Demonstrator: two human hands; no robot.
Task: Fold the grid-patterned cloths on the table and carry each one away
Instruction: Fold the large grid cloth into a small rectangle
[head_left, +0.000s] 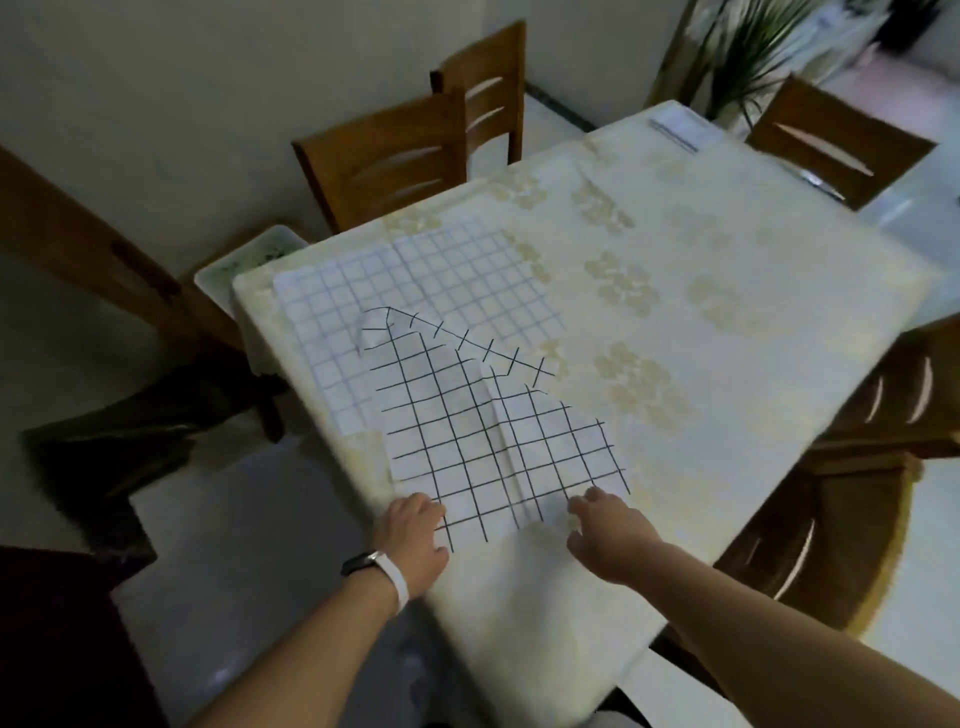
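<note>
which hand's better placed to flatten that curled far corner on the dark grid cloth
Left, probably. The curled corner of the dark-grid cloth lies far left, straight beyond the left hand at the near edge. The right hand, at the near right edge, would have to reach across the cloth.

A wooden chair (384, 166) stands near a white bin (249, 260); a plant (748, 47) beyond.

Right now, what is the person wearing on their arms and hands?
Both forearms are bare: no sleeves or gloves show. Above the left hand sits a slim wristband with a white strap and a black rectangular face. The right hand wears nothing.
</note>
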